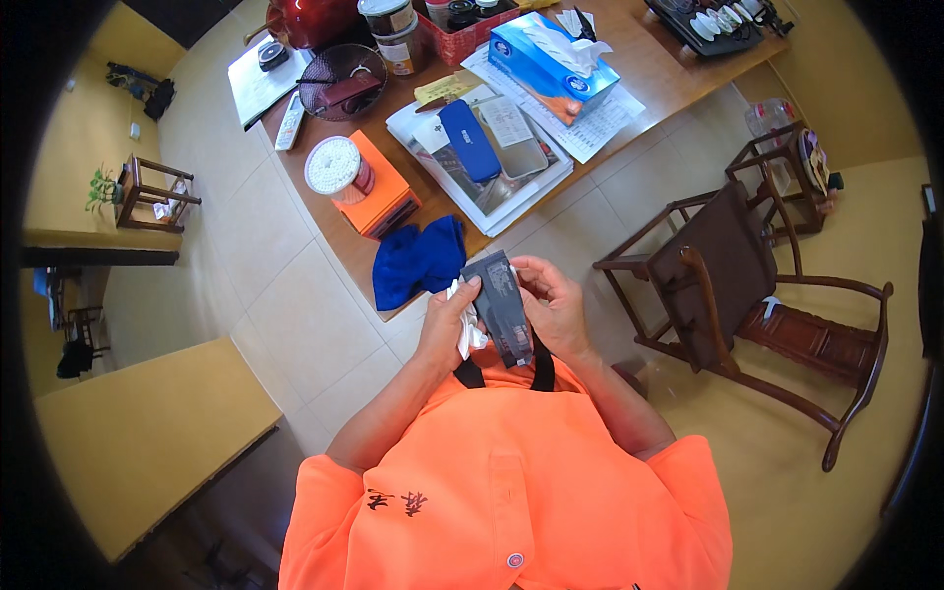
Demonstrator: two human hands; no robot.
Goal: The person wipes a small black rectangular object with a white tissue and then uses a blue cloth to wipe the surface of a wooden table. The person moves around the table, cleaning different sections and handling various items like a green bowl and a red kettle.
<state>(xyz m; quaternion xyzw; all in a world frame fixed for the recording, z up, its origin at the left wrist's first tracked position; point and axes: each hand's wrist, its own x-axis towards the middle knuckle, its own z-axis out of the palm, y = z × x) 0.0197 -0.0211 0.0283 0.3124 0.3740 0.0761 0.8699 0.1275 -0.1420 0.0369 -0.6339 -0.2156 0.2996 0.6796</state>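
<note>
A flat dark grey box (pixel 500 307) with small pale print is held upright in front of my orange shirt. My left hand (pixel 444 323) grips its left side, thumb on the front face, and a crumpled white tissue (pixel 472 336) is pinched in the same hand. The fingers of my right hand (pixel 557 307) close on its right edge, partly hidden behind it. Just beyond my left hand, a blue cloth (pixel 418 261) lies on the corner of the wooden table (pixel 285 167).
On the table are an orange box (pixel 385 197), a tub of cotton swabs (pixel 336 167), a blue glasses case (pixel 469 141) on papers, a tissue box (pixel 556 69), a wire basket (pixel 342 81) and a remote control (pixel 290 122). A wooden armchair (pixel 723 285) stands at the right.
</note>
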